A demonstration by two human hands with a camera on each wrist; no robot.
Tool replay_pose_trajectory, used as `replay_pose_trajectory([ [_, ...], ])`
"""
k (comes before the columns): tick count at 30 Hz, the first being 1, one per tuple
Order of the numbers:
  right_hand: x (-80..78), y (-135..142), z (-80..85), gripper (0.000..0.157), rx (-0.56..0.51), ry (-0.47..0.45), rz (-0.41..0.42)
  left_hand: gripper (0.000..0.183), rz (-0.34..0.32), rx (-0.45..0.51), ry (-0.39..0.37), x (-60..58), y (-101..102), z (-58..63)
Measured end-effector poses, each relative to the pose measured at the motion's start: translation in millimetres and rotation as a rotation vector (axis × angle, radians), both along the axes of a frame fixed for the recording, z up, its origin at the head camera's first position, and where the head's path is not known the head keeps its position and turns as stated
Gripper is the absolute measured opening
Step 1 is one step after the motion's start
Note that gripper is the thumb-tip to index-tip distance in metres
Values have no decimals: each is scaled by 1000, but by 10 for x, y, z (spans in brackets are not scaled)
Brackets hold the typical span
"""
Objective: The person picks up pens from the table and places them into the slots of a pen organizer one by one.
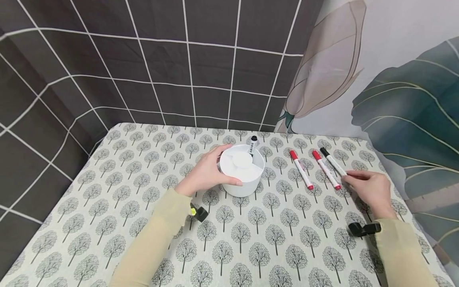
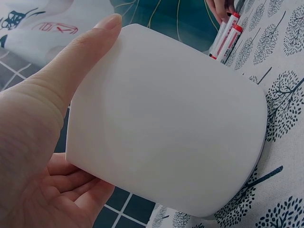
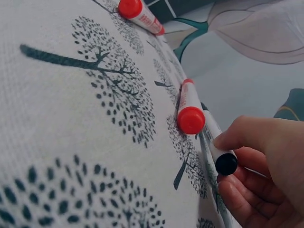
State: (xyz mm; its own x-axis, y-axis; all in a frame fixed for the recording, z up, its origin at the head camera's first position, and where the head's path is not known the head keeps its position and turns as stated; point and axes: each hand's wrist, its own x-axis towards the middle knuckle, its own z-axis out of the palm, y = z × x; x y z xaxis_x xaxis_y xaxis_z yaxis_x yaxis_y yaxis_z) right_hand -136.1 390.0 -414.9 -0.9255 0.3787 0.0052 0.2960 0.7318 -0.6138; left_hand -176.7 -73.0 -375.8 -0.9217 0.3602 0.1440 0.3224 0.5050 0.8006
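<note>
My left hand (image 1: 211,169) grips the rim of a round white pen holder (image 1: 242,187), thumb on the near side and fingers round the far left. In the left wrist view the smooth wall of the holder (image 2: 166,118) fills the middle. One black-capped marker (image 1: 252,145) stands upright in a compartment of it. Off to the right, my right hand (image 1: 371,191) pinches the near end of a black marker (image 1: 333,161) between thumb and fingers. The black end of that marker (image 3: 226,164) pokes out beside the thumb in the right wrist view.
Two red markers lie side by side between the holder and my right hand, the left one (image 1: 301,169) and the right one (image 1: 326,169). A tree-print cloth (image 1: 258,239) covers the table. Behind it hang a dark grid curtain (image 1: 211,63) and a flowered one (image 1: 412,95).
</note>
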Motion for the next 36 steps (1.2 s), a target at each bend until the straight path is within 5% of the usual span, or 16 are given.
replay_pose_trajectory([
  [13, 6, -12, 180, 51, -17, 53, -53, 114, -1, 2, 0, -7, -2, 2],
  [36, 40, -425, 632, 40, -163, 206, 13, 115, 12, -24, -3, -7, -1, -8],
])
